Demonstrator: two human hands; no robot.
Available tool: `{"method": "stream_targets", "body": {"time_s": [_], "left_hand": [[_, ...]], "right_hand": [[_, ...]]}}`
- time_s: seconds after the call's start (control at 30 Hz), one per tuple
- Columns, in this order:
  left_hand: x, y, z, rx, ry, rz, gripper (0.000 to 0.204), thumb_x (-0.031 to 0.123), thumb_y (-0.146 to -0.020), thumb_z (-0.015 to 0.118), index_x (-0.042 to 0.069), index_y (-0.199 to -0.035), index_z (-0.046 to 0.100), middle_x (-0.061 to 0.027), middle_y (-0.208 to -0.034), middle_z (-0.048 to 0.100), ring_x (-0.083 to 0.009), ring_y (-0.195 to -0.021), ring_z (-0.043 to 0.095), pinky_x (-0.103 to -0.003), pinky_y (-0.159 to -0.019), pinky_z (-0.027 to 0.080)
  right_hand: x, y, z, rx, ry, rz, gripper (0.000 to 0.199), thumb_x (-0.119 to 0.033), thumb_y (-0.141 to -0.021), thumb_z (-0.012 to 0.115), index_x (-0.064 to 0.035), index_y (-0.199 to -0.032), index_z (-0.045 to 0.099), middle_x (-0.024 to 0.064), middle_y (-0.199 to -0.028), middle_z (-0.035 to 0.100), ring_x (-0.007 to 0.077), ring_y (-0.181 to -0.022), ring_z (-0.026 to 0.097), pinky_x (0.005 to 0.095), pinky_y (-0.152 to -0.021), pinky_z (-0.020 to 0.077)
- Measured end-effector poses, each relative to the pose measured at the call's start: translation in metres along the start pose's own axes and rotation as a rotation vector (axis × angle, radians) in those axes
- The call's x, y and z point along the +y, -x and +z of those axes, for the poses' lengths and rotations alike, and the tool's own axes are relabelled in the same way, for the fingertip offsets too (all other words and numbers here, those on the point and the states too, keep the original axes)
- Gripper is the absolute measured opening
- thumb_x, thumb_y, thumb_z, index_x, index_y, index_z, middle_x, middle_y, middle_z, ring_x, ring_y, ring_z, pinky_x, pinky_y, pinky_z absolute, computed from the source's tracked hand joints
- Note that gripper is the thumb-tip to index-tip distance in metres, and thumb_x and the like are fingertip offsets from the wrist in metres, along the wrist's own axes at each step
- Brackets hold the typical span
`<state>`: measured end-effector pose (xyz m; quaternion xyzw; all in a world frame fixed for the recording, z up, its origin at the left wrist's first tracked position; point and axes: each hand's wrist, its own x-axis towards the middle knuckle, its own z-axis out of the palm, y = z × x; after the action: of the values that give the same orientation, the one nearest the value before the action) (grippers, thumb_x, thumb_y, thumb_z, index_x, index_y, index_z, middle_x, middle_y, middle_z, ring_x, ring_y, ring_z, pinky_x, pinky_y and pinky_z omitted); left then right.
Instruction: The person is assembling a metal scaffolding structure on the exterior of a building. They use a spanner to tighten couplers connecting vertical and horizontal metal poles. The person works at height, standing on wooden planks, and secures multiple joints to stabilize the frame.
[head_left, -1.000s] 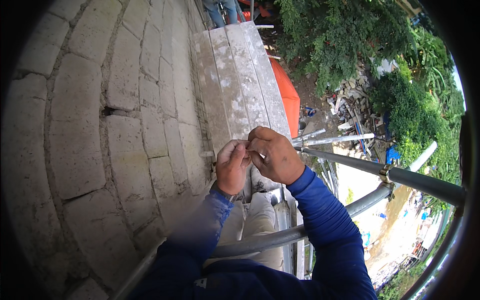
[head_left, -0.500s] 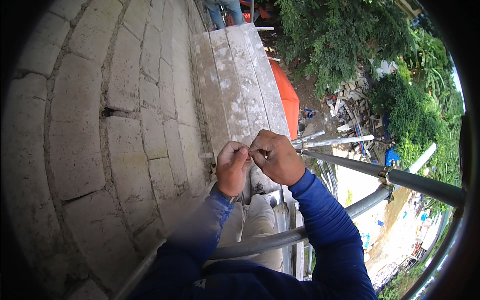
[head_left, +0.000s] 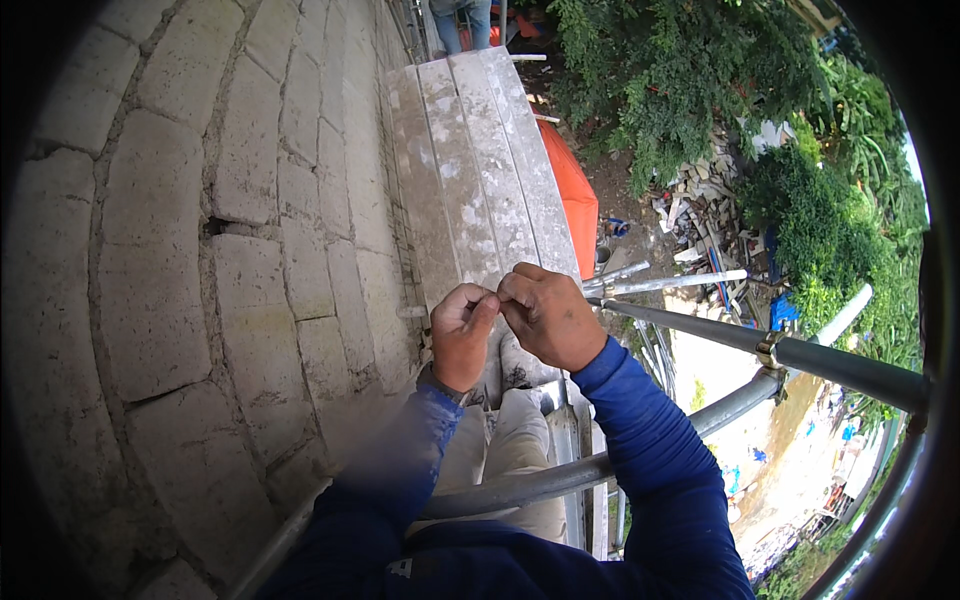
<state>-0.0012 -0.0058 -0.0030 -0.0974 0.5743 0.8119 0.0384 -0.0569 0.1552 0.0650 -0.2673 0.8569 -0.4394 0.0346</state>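
Observation:
My left hand (head_left: 462, 337) and my right hand (head_left: 552, 315) meet above the scaffold planks (head_left: 480, 190), fingertips against fingertips. Thumb and fingers of the left one are pinched together. The right one is curled, its thumb and forefinger pressed close to the left fingertips. Whatever sits between them is too small or too hidden to make out. Both forearms are in blue sleeves, and a dark band circles my left wrist.
A block wall (head_left: 260, 270) rises along the left. Scaffold tubes (head_left: 540, 483) cross before my body, and a clamp (head_left: 769, 350) joins others at right. Below lie an orange tarp (head_left: 568, 195), rubble (head_left: 700, 185) and trees. A person in jeans (head_left: 463, 22) stands at the far plank end.
Both hands have shifted very slightly to the left, still pinched together. The person at the far end has moved a little to the right.

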Motion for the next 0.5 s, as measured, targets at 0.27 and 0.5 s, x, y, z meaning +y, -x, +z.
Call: {"method": "stream_targets", "body": {"time_s": [0.27, 0.5], "left_hand": [[-0.004, 0.001, 0.000, 0.039, 0.045, 0.003, 0.017, 0.013, -0.106, 0.061, 0.002, -0.093, 0.061, 0.0021, -0.085, 0.061, -0.0033, -0.075, 0.048, -0.022, -0.067, 0.040], [-0.001, 0.003, 0.002, 0.022, 0.114, -0.026, 0.018, 0.016, -0.106, 0.059, 0.003, -0.093, 0.061, 0.0036, -0.082, 0.056, -0.0034, -0.073, 0.044, -0.022, -0.065, 0.037]], "right_hand": [[-0.012, -0.002, -0.003, -0.027, -0.198, 0.214, 0.015, 0.002, -0.083, 0.070, -0.0008, -0.096, 0.063, 0.0195, -0.083, 0.066, 0.0438, -0.080, 0.067, 0.0485, -0.068, 0.0517], [0.001, -0.001, -0.004, -0.045, -0.154, -0.029, 0.012, 0.003, -0.085, 0.070, -0.0007, -0.096, 0.064, 0.0185, -0.087, 0.065, 0.0434, -0.081, 0.066, 0.0474, -0.069, 0.0520]]}}
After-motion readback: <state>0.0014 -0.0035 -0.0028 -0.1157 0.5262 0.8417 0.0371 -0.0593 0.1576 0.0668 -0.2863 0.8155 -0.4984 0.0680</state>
